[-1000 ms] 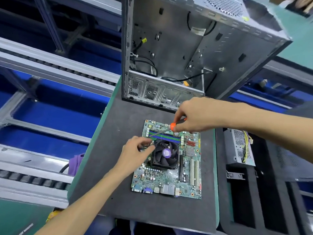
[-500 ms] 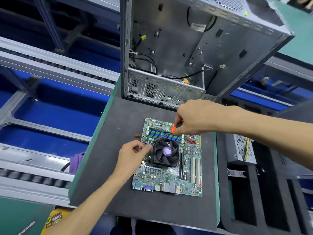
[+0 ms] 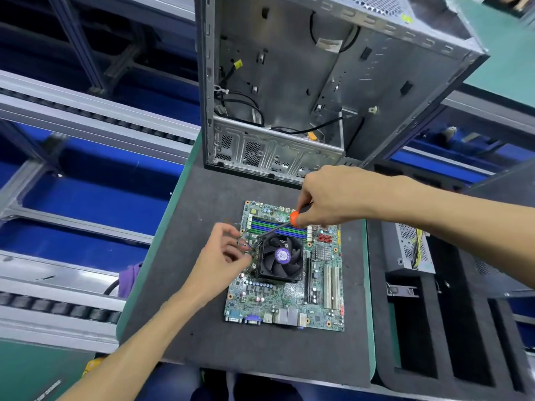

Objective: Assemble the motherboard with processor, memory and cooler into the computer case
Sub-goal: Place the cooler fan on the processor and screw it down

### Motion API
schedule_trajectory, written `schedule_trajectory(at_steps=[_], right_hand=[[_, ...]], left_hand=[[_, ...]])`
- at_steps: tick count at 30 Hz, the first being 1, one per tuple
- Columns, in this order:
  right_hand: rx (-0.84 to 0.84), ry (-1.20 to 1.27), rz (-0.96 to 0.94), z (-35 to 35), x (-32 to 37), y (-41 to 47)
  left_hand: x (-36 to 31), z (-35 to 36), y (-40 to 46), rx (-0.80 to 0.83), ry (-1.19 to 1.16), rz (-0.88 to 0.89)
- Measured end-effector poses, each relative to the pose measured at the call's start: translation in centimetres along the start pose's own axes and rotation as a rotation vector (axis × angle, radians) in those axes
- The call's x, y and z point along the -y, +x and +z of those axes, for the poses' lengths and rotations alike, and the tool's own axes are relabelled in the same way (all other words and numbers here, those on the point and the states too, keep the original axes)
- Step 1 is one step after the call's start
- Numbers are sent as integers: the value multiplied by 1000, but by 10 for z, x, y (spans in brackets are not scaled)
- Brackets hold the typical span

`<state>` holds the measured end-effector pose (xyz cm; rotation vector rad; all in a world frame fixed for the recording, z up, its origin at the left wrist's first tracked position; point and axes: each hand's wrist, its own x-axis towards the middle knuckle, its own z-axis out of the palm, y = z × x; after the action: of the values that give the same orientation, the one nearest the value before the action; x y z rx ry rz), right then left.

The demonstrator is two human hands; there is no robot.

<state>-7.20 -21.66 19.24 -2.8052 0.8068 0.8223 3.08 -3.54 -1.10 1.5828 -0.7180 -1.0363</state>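
Observation:
A green motherboard [image 3: 278,299] lies flat on the dark mat [image 3: 202,319], with a black fan cooler [image 3: 280,257] and blue and green memory slots [image 3: 276,228] on it. My right hand [image 3: 330,195] grips a screwdriver [image 3: 279,225] with an orange collar; its tip points at the cooler's upper-left corner. My left hand [image 3: 223,253] sits at the board's left edge beside that corner, fingers pinched on the cooler's thin cable. The open grey computer case [image 3: 304,82] stands behind the board, with loose black cables inside.
A grey power supply [image 3: 408,247] with yellow wires rests in a black foam tray [image 3: 451,342] to the right. Conveyor rails [image 3: 86,117] run along the left, over blue panels. A purple object [image 3: 128,279] hangs at the mat's left edge.
The screwdriver tip has dropped from above the memory slots to the cooler's upper-left corner. My left hand stays by that corner, with its fingers shifted slightly.

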Motion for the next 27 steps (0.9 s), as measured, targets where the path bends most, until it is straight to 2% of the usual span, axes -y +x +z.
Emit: schedule_trajectory(at_steps=[3,7,19,24,27], right_hand=[[-12,16,-3,0,1,-2],[-21,18,-3,2,3,-4],[-23,29,-23,4,2,-17],[-33,16,-41,1,6,-22],[-26,-30,-58,0,10,-28]], left_hand=[[17,-3,-8,116,338,56],[24,5,-10,46,499,155],[27,13,-14,-28,454,252],[27,12,-14,-59,640,374],[33,7,-22,-53,603,255]])
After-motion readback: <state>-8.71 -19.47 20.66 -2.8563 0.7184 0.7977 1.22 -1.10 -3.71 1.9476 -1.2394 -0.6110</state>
